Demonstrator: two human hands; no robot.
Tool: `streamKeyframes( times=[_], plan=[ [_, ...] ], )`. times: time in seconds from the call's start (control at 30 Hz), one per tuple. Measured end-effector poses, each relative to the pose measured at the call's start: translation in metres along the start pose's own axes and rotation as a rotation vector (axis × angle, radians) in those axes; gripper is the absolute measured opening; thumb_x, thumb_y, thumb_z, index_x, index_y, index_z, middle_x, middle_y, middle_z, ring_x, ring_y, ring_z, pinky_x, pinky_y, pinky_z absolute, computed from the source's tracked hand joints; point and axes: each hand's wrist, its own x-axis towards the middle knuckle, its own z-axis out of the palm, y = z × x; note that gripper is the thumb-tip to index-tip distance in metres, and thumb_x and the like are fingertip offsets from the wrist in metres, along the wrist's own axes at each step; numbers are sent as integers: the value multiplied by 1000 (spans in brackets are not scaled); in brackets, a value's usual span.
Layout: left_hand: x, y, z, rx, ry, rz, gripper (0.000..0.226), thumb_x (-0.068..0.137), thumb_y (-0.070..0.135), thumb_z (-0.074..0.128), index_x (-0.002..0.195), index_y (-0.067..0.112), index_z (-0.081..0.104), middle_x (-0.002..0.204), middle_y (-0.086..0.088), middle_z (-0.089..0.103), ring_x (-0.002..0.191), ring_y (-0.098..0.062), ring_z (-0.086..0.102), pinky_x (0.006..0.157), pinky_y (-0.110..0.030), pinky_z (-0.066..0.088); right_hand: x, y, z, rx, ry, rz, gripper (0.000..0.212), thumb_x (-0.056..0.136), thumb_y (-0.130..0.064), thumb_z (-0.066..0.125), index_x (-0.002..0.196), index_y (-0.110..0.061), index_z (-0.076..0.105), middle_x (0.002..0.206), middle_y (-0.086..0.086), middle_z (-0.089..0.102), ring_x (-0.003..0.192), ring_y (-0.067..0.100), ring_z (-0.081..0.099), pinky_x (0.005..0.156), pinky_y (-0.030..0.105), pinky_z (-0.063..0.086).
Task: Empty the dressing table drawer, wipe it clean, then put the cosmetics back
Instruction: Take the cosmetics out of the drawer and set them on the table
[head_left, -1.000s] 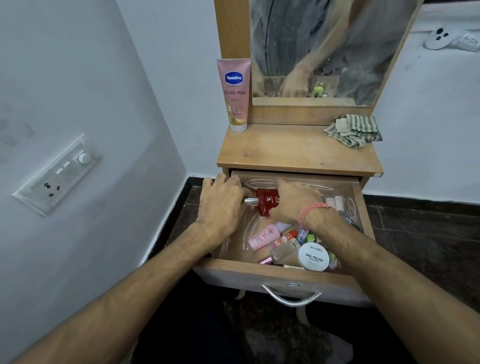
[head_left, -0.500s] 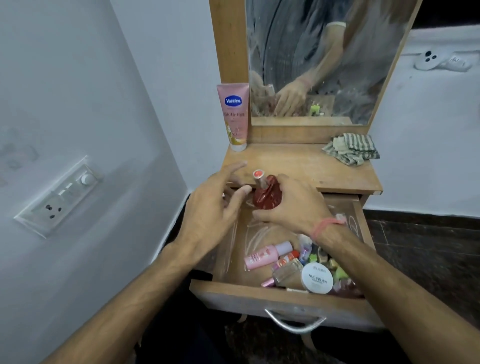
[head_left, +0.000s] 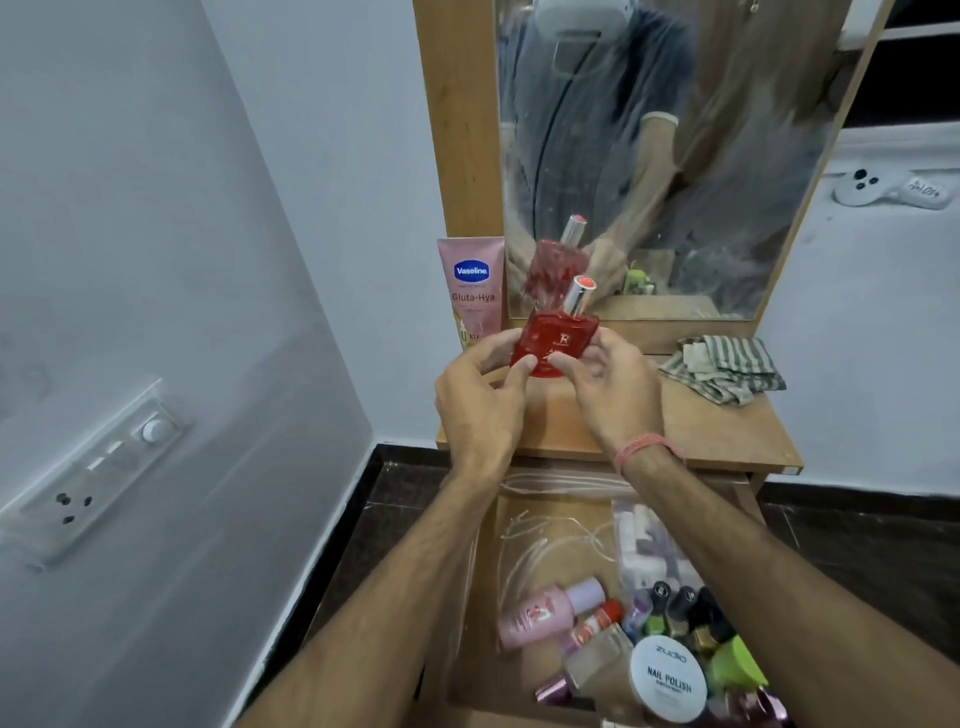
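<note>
Red perfume bottle (head_left: 555, 340) held upright over the tabletop (head_left: 727, 436), just right of the Vaseline tube (head_left: 472, 291). Left hand (head_left: 480, 400) & right hand (head_left: 610, 389) both pinch its lower sides w/ curled fingers. Risk: smooth glass, fingertip grip only, could slip & hit the wood or knock the tube. Drawer (head_left: 550, 545) below the tube is open, cosmetics inside. Striped cloth (head_left: 724, 369) far right of it; mirror behind, white walls

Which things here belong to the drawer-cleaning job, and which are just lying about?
Job: red perfume bottle held by left hand and right hand; open drawer; nail polish jar; pink bottle; striped cloth.
Lying about: Vaseline tube; wall socket; mirror.
</note>
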Motion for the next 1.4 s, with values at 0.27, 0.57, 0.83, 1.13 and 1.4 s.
streamKeyframes(
  times=[0.27, 0.57, 0.83, 1.13, 1.4],
  plan=[
    [30, -30, 25, 21, 83, -22, 27, 99, 21, 84, 126, 27, 85, 113, 17, 84, 104, 8, 76, 103, -31, 64, 38, 40, 22, 71, 34, 29, 35, 95, -7, 78, 125, -25, 76, 108, -8, 81, 102, 2, 76, 90, 38, 66],
    [37, -45, 37, 41, 126, -70, 22, 104, 19, 78, 123, 26, 85, 114, 16, 83, 99, -3, 80, 87, -36, 70, 41, 46, 18, 265, 28, 151, 26, 94, -1, 79, 117, -14, 79, 99, -3, 82, 95, 5, 79, 83, 30, 67],
    [33, -43, 36, 95, 195, -86, 21, 103, 22, 80, 123, 22, 85, 112, 12, 83, 93, -3, 80, 76, -35, 71, 39, 39, 18, 136, 37, 138, 19, 85, -15, 91, 101, -18, 81, 87, -6, 81, 80, 1, 78, 80, 27, 67],
    [31, -36, 34, 221, 173, -64, 13, 93, 19, 89, 101, 26, 83, 91, 16, 80, 84, 6, 75, 89, -22, 64, 35, 36, 14, -10, 36, 134, 18, 76, -18, 97, 82, -25, 81, 72, -11, 78, 70, -5, 74, 76, 13, 59],
    [28, -35, 33, 283, 143, -55, 16, 94, 19, 85, 108, 28, 88, 98, 15, 84, 88, 5, 76, 97, -27, 63, 34, 36, 13, -42, 2, 123, 17, 81, -16, 94, 90, -26, 84, 80, -11, 79, 74, -7, 74, 70, -5, 44]
  ],
)
